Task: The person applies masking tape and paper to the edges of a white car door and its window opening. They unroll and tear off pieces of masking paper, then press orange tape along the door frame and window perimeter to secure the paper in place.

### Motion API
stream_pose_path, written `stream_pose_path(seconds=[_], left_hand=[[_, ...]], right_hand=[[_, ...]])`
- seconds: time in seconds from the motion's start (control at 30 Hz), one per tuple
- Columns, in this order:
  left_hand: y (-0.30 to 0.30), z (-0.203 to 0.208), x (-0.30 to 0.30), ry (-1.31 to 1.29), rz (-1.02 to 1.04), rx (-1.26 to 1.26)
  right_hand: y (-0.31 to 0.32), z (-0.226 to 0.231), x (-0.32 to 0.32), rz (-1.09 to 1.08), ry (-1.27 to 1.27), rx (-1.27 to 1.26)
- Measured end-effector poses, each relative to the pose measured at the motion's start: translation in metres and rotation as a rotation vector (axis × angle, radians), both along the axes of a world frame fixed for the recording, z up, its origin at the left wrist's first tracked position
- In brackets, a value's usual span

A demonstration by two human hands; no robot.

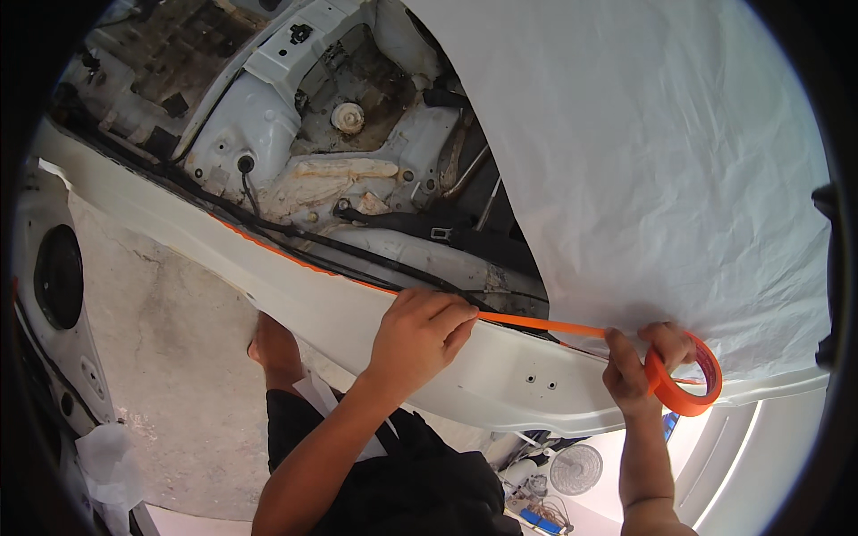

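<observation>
The white masking sheet (661, 161) hid most of the engine bay on the right of the frame, and its far edge ran out past the dark rim. The right hand (636, 366) covered part of the orange tape roll (686, 380). The left hand (420, 330) hid where the tape strip (536, 322) met the white body panel (500, 375). Small clutter at the bottom centre (545, 500) was too tiny to identify.

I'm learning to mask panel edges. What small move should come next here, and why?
Probably slide the left hand along to press down the orange tape: it spans unstuck to the tape roll in the right hand, while tape behind already lies on the white panel edge.
</observation>
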State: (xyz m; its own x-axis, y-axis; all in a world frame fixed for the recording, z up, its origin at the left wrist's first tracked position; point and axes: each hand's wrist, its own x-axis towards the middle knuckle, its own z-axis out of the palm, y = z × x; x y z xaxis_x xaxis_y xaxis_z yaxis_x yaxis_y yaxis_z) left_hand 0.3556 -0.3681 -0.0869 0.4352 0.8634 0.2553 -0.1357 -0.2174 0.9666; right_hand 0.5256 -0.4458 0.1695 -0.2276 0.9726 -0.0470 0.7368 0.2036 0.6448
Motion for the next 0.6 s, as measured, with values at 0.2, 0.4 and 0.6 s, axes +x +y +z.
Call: stream_pose_path(seconds=[0.2, 0.4, 0.6], left_hand=[[-0.015, 0.009, 0.005, 0.061, 0.134, 0.012], [-0.015, 0.010, 0.003, 0.134, 0.099, 0.017], [-0.019, 0.018, -0.004, 0.202, 0.070, 0.017]], right_hand=[[0.009, 0.021, 0.006, 0.108, -0.108, -0.165], [0.014, 0.021, 0.010, 0.129, -0.116, -0.206], [0.015, 0.025, 0.007, 0.144, -0.111, -0.247]])
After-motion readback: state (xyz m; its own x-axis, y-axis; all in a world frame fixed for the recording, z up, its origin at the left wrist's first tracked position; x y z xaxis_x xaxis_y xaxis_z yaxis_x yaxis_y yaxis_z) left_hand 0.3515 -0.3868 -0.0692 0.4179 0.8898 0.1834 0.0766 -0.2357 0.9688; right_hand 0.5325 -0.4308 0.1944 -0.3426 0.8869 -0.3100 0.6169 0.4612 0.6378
